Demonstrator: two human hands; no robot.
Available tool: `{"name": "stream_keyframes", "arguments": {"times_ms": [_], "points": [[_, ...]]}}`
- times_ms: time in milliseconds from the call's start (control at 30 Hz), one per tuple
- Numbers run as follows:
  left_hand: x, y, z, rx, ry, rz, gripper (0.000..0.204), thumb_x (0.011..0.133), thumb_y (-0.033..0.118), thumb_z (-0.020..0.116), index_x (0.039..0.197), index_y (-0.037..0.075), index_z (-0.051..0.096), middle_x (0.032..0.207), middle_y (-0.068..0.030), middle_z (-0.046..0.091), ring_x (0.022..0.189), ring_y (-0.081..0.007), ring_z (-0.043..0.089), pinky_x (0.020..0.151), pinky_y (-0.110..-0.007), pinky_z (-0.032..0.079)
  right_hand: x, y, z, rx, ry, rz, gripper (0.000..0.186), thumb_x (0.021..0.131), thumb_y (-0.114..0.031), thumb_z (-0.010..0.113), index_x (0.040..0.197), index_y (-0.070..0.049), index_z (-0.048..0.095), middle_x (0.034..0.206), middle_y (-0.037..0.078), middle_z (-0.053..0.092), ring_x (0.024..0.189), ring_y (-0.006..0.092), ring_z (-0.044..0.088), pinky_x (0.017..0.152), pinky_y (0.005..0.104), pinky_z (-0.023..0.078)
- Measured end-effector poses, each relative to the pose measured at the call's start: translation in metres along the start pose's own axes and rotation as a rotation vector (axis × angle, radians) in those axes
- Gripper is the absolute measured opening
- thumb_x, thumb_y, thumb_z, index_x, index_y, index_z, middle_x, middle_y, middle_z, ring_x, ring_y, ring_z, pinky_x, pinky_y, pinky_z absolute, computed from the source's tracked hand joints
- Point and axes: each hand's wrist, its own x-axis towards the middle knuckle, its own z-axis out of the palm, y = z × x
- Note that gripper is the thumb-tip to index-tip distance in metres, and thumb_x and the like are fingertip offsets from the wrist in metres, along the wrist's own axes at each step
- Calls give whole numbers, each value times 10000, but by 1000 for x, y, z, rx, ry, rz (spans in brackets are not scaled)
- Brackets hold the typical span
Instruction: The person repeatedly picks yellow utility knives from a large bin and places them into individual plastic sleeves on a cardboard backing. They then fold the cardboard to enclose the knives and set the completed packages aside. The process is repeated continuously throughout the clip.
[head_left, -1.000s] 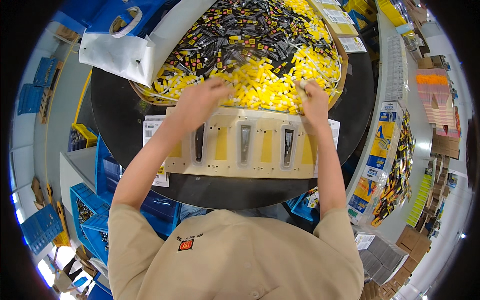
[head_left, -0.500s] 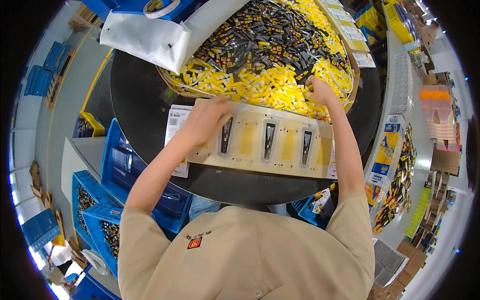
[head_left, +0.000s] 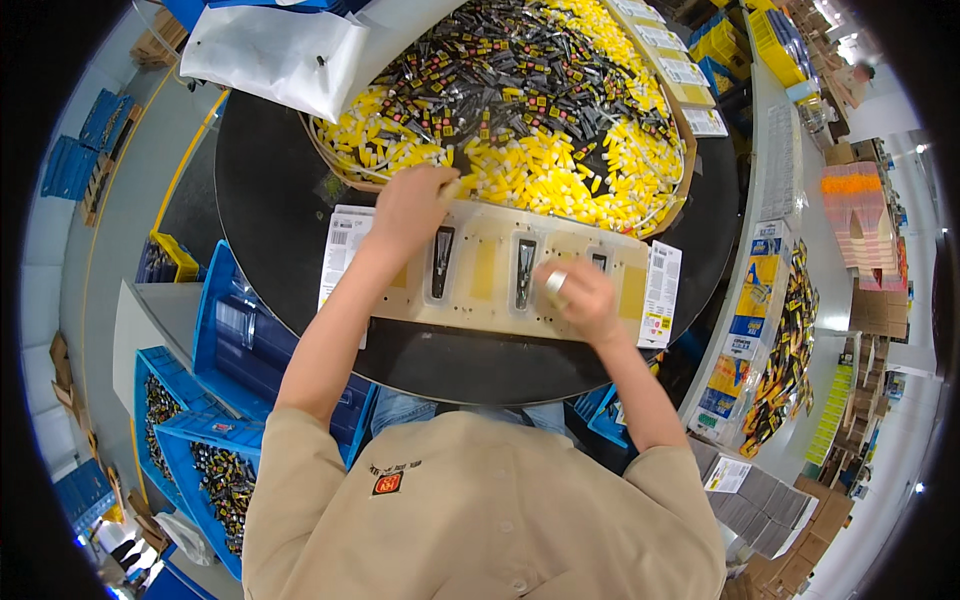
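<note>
My left hand (head_left: 413, 208) is over the back left edge of a beige board (head_left: 462, 310), beside the pile of yellow caps. Its fingers are pinched together; what they hold, if anything, I cannot make out. Blurred by motion, my right hand (head_left: 582, 298) is above the board's right half, closed on a small white-ended piece (head_left: 555, 283). Long clear recesses in the board hold dark tubes: the left tube (head_left: 441, 262) and middle tube (head_left: 525, 272) show well, while my right hand partly covers the right tube (head_left: 599, 262).
Beyond the board, a wide shallow container (head_left: 345, 178) holds black tubes (head_left: 520, 75) and yellow caps with white ends (head_left: 545, 170). Printed cards (head_left: 660, 290) lie at both ends of the board. A white plastic bag (head_left: 275, 60) is at back left, blue bins (head_left: 225, 330) lower left.
My right hand has come from the yellow caps toward me, over the board's right half, with a white-ended piece in it. My left hand stays near the board's back left corner.
</note>
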Motion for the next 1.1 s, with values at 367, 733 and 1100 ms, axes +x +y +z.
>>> {"name": "stream_keyframes", "arguments": {"times_ms": [367, 733, 1100], "points": [[-83, 27, -32, 31, -419, -306, 383, 754, 324, 789, 942, 32, 627, 821, -211, 674, 810, -403, 647, 720, -447, 512, -78, -22, -20, -133, 235, 421, 336, 697, 20, 768, 1021, -61, 736, 952, 76, 676, 798, 252, 637, 677, 327, 518], [-92, -56, -63, 499, -292, -537, 539, 803, 228, 752, 1221, -48, 553, 1261, -264, 519, 1054, -419, 597, 892, -420, 505, -81, -9, -35, 40, 83, 422, 207, 732, 11, 756, 929, -34, 710, 878, 77, 674, 753, 268, 594, 657, 344, 488], [-61, 20, -94, -228, -246, -554, 143, 858, 124, 685, 915, 15, 612, 633, 7, 547, 534, -68, 517, 487, -231, 399, -90, 18, -56, 273, 48, 855, 218, 942, -210, 602, 1006, -18, 684, 834, 80, 659, 742, 171, 646, 684, 285, 492]]}}
